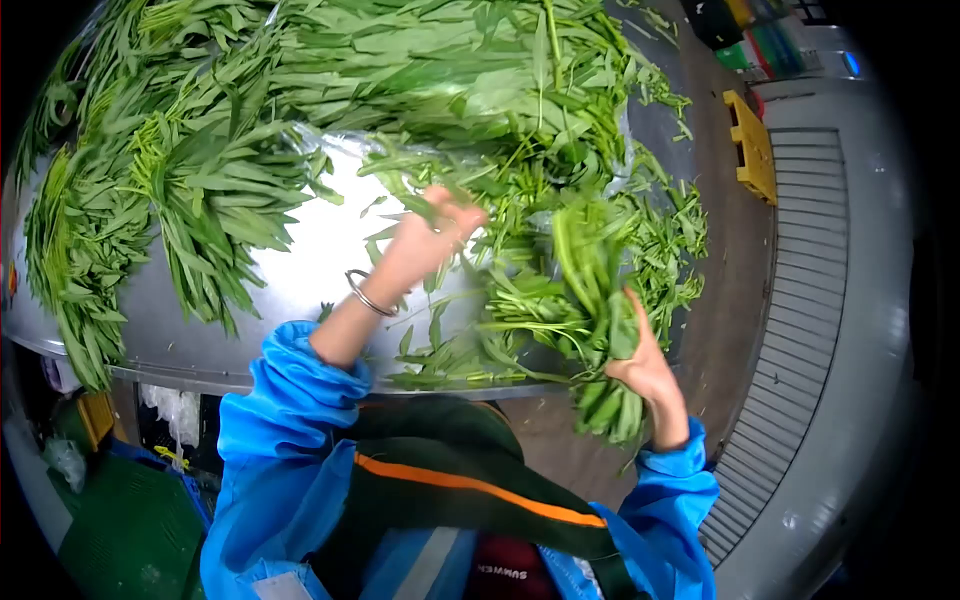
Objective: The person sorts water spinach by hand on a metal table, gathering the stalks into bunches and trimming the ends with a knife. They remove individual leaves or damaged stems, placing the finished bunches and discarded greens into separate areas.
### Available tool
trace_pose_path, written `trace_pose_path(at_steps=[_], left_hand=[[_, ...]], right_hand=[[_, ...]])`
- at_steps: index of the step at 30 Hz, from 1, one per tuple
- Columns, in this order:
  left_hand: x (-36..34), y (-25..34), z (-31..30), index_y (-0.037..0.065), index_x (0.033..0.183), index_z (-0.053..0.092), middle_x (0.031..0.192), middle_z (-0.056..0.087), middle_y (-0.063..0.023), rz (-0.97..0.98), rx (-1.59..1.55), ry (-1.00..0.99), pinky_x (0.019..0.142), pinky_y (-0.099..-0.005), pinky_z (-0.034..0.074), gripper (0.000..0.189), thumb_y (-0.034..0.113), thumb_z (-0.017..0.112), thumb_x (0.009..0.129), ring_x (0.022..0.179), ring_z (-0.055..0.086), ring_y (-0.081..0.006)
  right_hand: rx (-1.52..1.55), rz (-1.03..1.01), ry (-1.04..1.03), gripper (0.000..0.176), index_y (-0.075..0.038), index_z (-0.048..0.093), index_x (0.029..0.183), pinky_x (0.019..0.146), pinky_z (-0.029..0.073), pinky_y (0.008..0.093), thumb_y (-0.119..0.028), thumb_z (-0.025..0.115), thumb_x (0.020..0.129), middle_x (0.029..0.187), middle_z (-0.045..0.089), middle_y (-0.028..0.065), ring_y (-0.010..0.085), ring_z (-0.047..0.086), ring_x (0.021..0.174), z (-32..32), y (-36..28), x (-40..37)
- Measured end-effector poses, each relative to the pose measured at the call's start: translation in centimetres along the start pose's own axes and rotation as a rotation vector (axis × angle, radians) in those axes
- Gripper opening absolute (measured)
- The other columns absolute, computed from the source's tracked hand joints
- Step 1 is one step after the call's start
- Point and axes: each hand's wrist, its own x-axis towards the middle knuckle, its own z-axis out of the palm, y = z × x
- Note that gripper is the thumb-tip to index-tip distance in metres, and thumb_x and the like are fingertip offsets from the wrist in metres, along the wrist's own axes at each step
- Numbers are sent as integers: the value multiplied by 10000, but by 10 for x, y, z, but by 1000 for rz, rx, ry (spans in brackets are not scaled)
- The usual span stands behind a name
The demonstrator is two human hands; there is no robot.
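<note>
My right hand [645,365] is closed round a bunch of water spinach [590,260], its stalks pointing up and its leaves hanging past the table's front edge. Over the metal table, my left hand [440,230] has bent fingers smeared by motion; bits of green show by them, and I cannot tell whether they grip anything. A bangle [369,293] circles the left wrist. Loose cut stalks [530,310] lie between the two hands, and scattered leaves [435,335] lie below the left one.
A thick heap of water spinach [420,75] covers the back of the metal table [215,350]. Separate bunches [205,190] lie at the left. Beyond the right edge are a floor grating [800,260] and a yellow pallet [752,148]. A green bin [130,525] stands below left.
</note>
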Motion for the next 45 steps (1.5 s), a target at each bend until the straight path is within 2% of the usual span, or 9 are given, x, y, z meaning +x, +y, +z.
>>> trace_pose_path(at_steps=[3,5,13,19,20,27,33,39,45], left_hand=[[-22,8,37,5,1247,483,963,629,-131,313,116,-309,751,-335,495,756,428,757,684,840,609,-220],[-12,39,12,2,1131,596,831,665,-88,-269,268,-605,693,-327,511,558,338,746,712,764,632,-187],[-2,19,-25,63,954,642,626,536,42,-215,-195,-13,439,-172,287,169,179,660,832,491,389,-7],[-19,20,36,69,1018,669,730,631,-190,560,299,-274,600,-315,466,420,373,704,730,630,616,-283],[-18,52,21,76,990,686,750,661,-142,19,157,-576,605,-302,465,341,298,707,733,640,626,-233],[4,66,-62,15,1181,533,992,624,-68,-386,-404,-86,675,-237,498,507,208,732,757,782,582,-121],[-14,113,6,21,1308,410,1097,611,-125,-326,-316,-919,639,-234,492,692,218,756,742,760,611,-118],[13,113,-21,57,1265,435,1074,571,-77,21,-460,-285,471,-126,388,607,155,719,738,744,523,-32],[-9,110,38,18,1115,554,969,609,-51,87,-178,-650,628,-224,478,415,90,690,729,761,566,-102]], right_hand=[[-50,-198,-61,1009,-67,134,1451,982,315,261,114,541,545,1338,400,98,192,424,1184,-6,-12,-8],[-19,-339,25,988,-44,162,1435,1003,318,290,112,566,547,1342,419,112,200,413,1223,-18,-27,-13],[-187,264,-26,963,-50,162,1437,871,416,256,98,575,579,1271,450,132,204,495,1072,-19,28,25],[-35,-154,-81,1007,-63,172,1443,971,317,254,97,582,537,1280,457,80,178,442,1151,-6,-26,-12],[26,-126,-54,1013,-57,177,1442,969,315,252,96,594,531,1275,465,65,162,452,1135,-11,-31,-18],[157,-191,-203,1039,32,199,1403,1056,253,320,-30,792,553,1320,443,83,169,402,1215,-37,0,-39],[71,-291,-260,994,36,260,1375,1019,315,319,-84,824,565,1282,484,78,165,461,1151,-44,25,-38],[-325,-223,-48,881,55,360,1310,969,354,293,-7,732,514,1216,517,133,213,490,1127,-48,-17,-73],[-622,-388,-47,871,20,341,1342,950,397,359,10,703,549,1214,513,211,355,510,1125,-31,-47,-70]])
